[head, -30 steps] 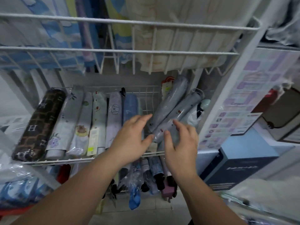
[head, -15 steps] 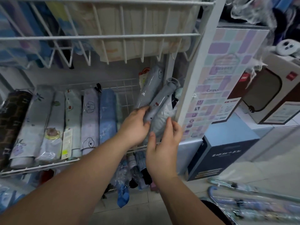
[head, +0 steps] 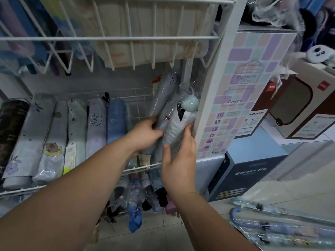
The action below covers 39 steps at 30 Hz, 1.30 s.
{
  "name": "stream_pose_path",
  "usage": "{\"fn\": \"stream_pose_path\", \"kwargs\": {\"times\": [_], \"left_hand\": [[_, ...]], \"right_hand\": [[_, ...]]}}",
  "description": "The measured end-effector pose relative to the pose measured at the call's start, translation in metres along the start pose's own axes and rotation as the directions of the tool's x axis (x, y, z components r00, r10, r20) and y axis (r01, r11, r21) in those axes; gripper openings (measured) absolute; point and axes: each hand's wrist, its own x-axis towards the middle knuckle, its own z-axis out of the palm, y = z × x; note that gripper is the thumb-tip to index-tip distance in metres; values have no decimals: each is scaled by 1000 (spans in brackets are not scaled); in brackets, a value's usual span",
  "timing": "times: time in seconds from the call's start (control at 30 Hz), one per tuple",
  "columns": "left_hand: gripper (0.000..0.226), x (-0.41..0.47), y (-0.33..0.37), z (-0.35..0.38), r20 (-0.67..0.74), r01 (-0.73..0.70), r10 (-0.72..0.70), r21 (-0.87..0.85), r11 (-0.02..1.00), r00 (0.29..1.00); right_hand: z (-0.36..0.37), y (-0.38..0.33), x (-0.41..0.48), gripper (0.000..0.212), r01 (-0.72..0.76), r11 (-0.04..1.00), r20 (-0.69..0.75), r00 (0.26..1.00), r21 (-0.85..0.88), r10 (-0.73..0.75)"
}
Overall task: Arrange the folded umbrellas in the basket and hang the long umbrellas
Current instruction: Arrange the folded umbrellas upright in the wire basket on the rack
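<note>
Wire basket (head: 134, 98) holds folded umbrellas (head: 96, 127); left grip (head: 145, 134) clasps dog-print umbrella (head: 165, 95), right grip (head: 178, 163) clasps wrapped umbrella (head: 173, 131).

Inside the basket (head: 143, 168) lie folded umbrellas (head: 54, 138); right of it, long umbrellas (head: 282, 225) on the floor (head: 272, 189).

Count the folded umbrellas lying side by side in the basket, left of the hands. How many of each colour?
Dark brown umbrella: 1
Grey umbrellas, flowered and bear: 2
Pale green umbrella: 1
Lilac umbrella: 1
Blue umbrella: 1
Total: 6; a greenish sliver beside the blue may be another.
</note>
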Motion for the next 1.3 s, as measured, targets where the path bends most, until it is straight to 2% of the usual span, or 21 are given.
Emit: {"fn": "stream_pose_path", "kwargs": {"times": [0.13,0.23,0.47,0.67,0.77,0.83,0.93,1.1,1.23,1.3], "left_hand": [[34,-5,-8,-4,-21,3,-6,-110,994,1000],[31,-7,-14,-5,-79,-24,10,-178,984,997],[50,-13,-10,-14,-254,-143,54,-347,927,966],[53,-18,-4,-34,-360,-191,42,-391,900,932],[62,-21,0,-50,-379,-188,31,-385,904,925],[67,-25,0,-61,-395,-192,23,-394,899,918],[61,-38,-5,-77,-425,-178,-18,-415,892,905],[58,-66,-29,-111,-540,-101,-70,-281,954,838],[61,-79,-50,-136,-599,73,-101,-70,995,794],[60,-83,-60,-141,-604,158,-79,78,984,793]], "right_hand": [[3,-2,8,72,-77,994,51,996,82,73],[3,-2,14,73,-61,995,42,997,75,58],[13,-8,30,74,-17,999,94,995,27,14],[15,-32,53,69,87,994,116,989,64,-94],[15,-49,70,66,132,984,108,984,121,-145],[12,-61,80,60,110,979,121,984,174,-132],[13,-68,88,52,57,982,188,978,182,-91],[40,-62,73,38,8,988,249,967,153,-46],[70,-75,65,36,-14,983,299,953,183,-42],[88,-85,63,37,29,989,307,949,143,-72]]}}
